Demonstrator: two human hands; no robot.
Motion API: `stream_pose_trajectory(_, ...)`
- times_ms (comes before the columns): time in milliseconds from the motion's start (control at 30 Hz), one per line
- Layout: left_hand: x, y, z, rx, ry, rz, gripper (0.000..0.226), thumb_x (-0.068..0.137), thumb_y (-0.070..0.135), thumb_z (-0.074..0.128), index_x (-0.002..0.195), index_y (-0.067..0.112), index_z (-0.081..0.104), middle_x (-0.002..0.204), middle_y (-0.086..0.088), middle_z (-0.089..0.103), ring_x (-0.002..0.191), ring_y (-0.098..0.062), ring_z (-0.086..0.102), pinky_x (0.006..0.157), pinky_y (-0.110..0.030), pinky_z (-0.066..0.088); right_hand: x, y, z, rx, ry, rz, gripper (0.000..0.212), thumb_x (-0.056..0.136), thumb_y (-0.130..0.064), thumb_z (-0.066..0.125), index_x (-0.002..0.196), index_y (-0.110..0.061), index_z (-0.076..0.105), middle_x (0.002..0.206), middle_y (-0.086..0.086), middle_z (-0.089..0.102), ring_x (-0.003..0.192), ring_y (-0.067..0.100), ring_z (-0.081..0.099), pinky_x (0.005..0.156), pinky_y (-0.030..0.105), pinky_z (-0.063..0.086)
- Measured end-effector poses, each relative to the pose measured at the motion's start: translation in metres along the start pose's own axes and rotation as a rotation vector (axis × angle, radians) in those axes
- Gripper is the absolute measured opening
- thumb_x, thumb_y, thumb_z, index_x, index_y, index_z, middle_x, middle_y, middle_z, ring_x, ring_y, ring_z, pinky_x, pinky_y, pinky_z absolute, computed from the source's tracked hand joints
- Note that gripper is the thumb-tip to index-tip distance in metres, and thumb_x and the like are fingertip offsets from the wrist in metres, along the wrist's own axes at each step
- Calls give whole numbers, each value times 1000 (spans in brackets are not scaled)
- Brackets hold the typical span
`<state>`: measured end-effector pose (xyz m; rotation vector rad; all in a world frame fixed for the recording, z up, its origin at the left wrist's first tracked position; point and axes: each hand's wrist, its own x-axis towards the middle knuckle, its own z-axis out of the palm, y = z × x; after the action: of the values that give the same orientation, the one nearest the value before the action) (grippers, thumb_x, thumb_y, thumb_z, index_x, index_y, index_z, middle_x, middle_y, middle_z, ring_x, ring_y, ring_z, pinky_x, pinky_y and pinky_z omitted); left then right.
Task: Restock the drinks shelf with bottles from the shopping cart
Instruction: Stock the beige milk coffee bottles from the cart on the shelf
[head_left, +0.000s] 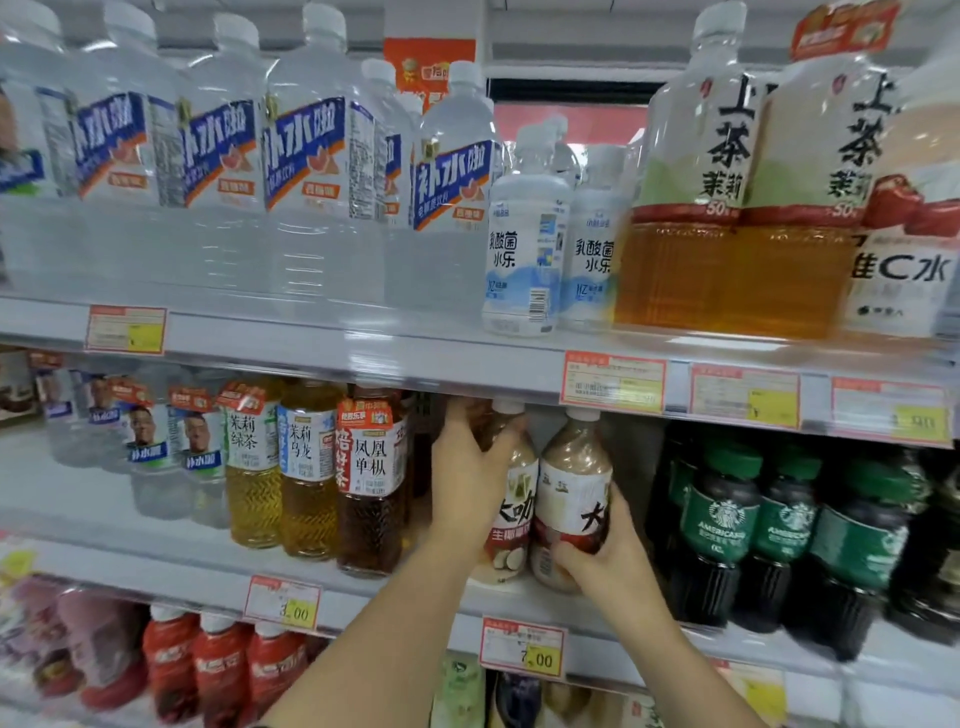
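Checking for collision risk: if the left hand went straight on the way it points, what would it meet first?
Probably the upper shelf's front edge: the left hand, gripping the left beige milk-drink bottle, points up and inward just beneath it. Depth is unclear; it might pass under.

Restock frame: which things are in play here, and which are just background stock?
In play:
left hand gripping the left beige bottle
right hand gripping the right beige bottle
middle shelf

Background:
large water bottles on the shelf above
tea bottles
green-label coffee bottles
price tags
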<state>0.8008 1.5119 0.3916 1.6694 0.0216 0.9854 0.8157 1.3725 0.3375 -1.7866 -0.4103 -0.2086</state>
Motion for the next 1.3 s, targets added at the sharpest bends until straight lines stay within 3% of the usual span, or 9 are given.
stream_pose_trajectory(167, -26, -20, -13, 145, -142, -19, 64, 81, 29, 70, 135, 27, 37, 125, 12, 41, 111, 0, 47, 93, -10, 36, 3, 8, -6, -164, -35, 30, 81, 72, -9, 74, 140, -22, 32, 124, -1, 57, 115, 15, 52, 96, 30, 43)
stream_pose_trajectory(300, -49, -41, -23, 358, -204, -164, 94, 72, 33, 78, 144, 27, 18, 133, 2, 27, 120, -13, 40, 100, -29, 38, 3, 10, -2, -406, 65, 12, 82, 63, -31, 83, 132, -20, 40, 120, 3, 51, 113, 18, 50, 92, 36, 45)
stream_pose_trajectory(400, -43, -50, -26, 409, -268, -226, 85, 73, 32, 77, 141, 20, 27, 130, -2, 42, 120, -18, 47, 99, -35, 43, 4, 9, -6, -413, -60, 95, 74, 62, -41, 81, 122, -26, 39, 114, -3, 56, 99, 14, 58, 85, 34, 50)
stream_pose_trajectory(500, -37, -55, -27, 402, -280, -253, 73, 79, 26, 73, 138, 18, 31, 127, -1, 56, 114, -17, 56, 94, -39, 48, 9, 7, -12, -384, -200, 150, 72, 68, -31, 78, 127, -24, 37, 114, -3, 60, 98, 12, 58, 82, 24, 45)
stream_pose_trajectory(633, -32, -57, -19, 451, -255, -258, 66, 86, 18, 65, 140, 13, 28, 125, -6, 59, 111, -22, 57, 87, -31, 47, 21, 13, -5, -427, -165, 142, 60, 76, -17, 71, 127, -12, 39, 118, 3, 61, 95, 12, 53, 78, 22, 41)
stream_pose_trajectory(800, -5, -71, 1, 437, -265, -366, 76, 85, 12, 63, 146, 19, 18, 137, -11, 46, 124, -30, 46, 99, -39, 38, 56, 23, 14, -361, -99, 172, 60, 74, -14, 74, 125, -7, 43, 121, 9, 59, 108, 22, 56, 84, 28, 45)
stream_pose_trajectory(1033, 42, -105, 32, 408, -154, -436, 61, 79, 17, 72, 132, 8, 44, 129, -13, 55, 120, -32, 52, 100, -41, 43, 118, 50, 38, -361, -42, 190, 55, 75, -19, 73, 124, -9, 49, 121, 10, 61, 112, 28, 58, 86, 28, 43)
stream_pose_trajectory(1233, 72, -131, 51, 376, -92, -419, 55, 71, 21, 75, 119, 5, 52, 114, -13, 61, 106, -33, 59, 90, -40, 49, 165, 68, 51, -263, -8, 213, 66, 53, -30, 85, 111, -13, 58, 104, 2, 66, 96, 20, 63, 90, 37, 51)
stream_pose_trajectory(1300, 77, -139, 54, 359, -64, -411, 52, 74, 14, 72, 120, 3, 51, 116, -14, 60, 108, -33, 58, 90, -41, 48, 170, 71, 54, -288, -27, 212, 59, 64, -30, 81, 112, -11, 55, 101, 0, 59, 91, 17, 57, 86, 30, 47)
